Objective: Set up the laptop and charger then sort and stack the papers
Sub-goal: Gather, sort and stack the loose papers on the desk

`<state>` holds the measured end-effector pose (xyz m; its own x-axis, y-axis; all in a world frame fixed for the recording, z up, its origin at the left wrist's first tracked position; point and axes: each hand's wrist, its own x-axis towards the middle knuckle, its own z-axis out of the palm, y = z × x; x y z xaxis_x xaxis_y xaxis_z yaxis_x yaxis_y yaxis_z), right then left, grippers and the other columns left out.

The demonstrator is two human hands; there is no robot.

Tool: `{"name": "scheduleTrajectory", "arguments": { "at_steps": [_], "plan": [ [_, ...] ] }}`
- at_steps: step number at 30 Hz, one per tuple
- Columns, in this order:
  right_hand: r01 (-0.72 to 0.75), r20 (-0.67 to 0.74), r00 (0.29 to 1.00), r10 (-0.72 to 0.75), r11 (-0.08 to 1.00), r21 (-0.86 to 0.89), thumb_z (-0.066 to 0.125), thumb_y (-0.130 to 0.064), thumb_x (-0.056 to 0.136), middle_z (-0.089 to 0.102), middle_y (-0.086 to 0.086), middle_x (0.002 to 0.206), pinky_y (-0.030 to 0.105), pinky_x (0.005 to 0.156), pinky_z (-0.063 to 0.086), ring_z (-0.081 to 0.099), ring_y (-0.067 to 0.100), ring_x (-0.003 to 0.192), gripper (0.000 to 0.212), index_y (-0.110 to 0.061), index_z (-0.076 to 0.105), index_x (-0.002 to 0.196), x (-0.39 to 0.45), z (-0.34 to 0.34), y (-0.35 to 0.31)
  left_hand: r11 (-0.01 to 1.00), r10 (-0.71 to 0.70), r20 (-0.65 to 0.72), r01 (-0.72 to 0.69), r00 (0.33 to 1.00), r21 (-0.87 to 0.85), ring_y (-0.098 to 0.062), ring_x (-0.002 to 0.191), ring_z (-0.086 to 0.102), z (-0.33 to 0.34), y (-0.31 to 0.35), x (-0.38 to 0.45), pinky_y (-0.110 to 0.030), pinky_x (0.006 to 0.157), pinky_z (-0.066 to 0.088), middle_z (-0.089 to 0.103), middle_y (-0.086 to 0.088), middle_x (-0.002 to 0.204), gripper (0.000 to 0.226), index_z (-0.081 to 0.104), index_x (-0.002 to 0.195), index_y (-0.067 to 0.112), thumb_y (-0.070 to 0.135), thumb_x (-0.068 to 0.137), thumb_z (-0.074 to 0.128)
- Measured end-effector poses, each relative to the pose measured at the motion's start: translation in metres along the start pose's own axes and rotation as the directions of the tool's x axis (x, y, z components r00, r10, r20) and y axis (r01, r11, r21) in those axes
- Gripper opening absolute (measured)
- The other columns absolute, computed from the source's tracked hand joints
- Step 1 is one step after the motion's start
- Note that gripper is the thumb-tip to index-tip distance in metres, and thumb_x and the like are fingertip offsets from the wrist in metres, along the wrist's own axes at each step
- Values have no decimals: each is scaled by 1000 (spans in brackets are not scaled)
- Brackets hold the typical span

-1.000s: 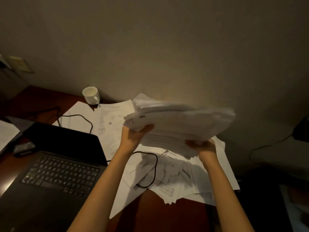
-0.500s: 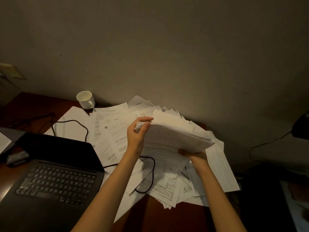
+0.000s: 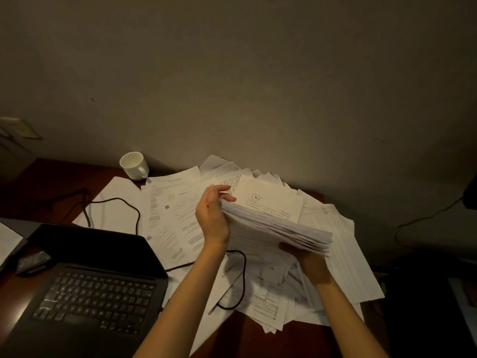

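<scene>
A thick stack of white papers [image 3: 271,218] tilts above the desk, its near edge facing me. My left hand [image 3: 213,215] grips the stack's left edge, thumb on top. My right hand [image 3: 307,259] holds the stack from underneath at its right corner. Loose printed sheets [image 3: 175,210] lie spread over the desk beneath. An open black laptop [image 3: 87,280] with a dark screen sits at the lower left. A black charger cable [image 3: 116,202] loops across the sheets behind the laptop and again near my left forearm.
A white mug [image 3: 134,165] stands at the back by the wall. A small dark object [image 3: 32,260] lies left of the laptop. The brown desk [image 3: 51,177] ends at the right past the papers, where another black cable [image 3: 423,220] hangs.
The stack has come down from chest height toward the desk and tilted. My left hand has shifted from under the stack to gripping its left edge.
</scene>
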<state>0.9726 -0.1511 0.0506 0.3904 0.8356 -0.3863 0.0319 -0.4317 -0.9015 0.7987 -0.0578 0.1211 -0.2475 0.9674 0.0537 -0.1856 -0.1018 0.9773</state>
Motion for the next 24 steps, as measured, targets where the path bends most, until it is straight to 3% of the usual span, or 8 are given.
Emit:
{"name": "scheduleTrajectory", "arguments": {
  "at_steps": [2,4,7,9,12,16,21,24],
  "plan": [
    [36,-91,995,-34,999,19,74,-3,78,58,5,109,8,71,44,55,10,85,33,-10,58,106,1,2,-9,999,-24,-4,24,1000,21,-11,74,62,3,7,1,-27,76,46,67,3,69,56,68,77,19,66,73,38],
    [17,-142,990,-6,997,74,78,-7,75,68,11,94,20,64,51,63,24,82,18,-11,61,82,1,1,-18,998,21,129,-29,991,63,-1,80,61,-1,9,5,-22,77,43,69,8,80,59,68,79,19,68,74,35],
    [53,-133,991,-30,984,173,79,-8,72,72,10,91,32,73,59,70,22,82,19,-11,68,88,1,-10,-23,991,11,463,-71,886,112,4,83,62,-22,5,10,-13,70,47,68,7,92,59,65,97,19,70,74,51],
    [49,-95,995,-32,982,184,77,-7,73,73,8,92,38,77,59,71,21,83,22,-11,68,93,1,-13,-25,980,-90,560,-25,823,195,-1,89,66,-39,-4,4,-18,74,53,72,9,94,35,63,104,24,48,79,68],
    [85,-33,996,-80,975,207,76,-4,75,72,5,94,34,76,58,71,20,86,22,-13,67,93,1,-13,-31,944,-273,546,110,792,313,-8,92,69,-57,-21,-11,-36,85,57,73,14,95,28,66,101,25,19,75,76],
    [50,120,990,-80,971,232,72,2,76,72,4,94,22,66,56,70,13,83,24,-13,66,94,-3,-11,-38,903,-419,593,244,688,354,-12,101,67,-84,-41,-18,-28,83,56,72,9,106,73,64,110,25,54,48,88],
    [-103,336,941,29,973,206,71,3,75,71,8,105,24,69,56,69,19,93,35,-6,65,109,-5,-1,-28,795,-589,614,513,526,323,-21,108,65,-122,-56,-29,-33,82,55,70,2,115,100,53,122,19,51,36,93],
    [-157,336,939,71,959,236,69,5,77,71,8,101,25,67,56,70,18,88,32,-6,65,107,-2,13,-24,770,-622,597,534,506,350,-23,110,63,-129,-57,-32,-34,83,55,68,0,118,95,53,124,19,45,41,93]
  ]
}}
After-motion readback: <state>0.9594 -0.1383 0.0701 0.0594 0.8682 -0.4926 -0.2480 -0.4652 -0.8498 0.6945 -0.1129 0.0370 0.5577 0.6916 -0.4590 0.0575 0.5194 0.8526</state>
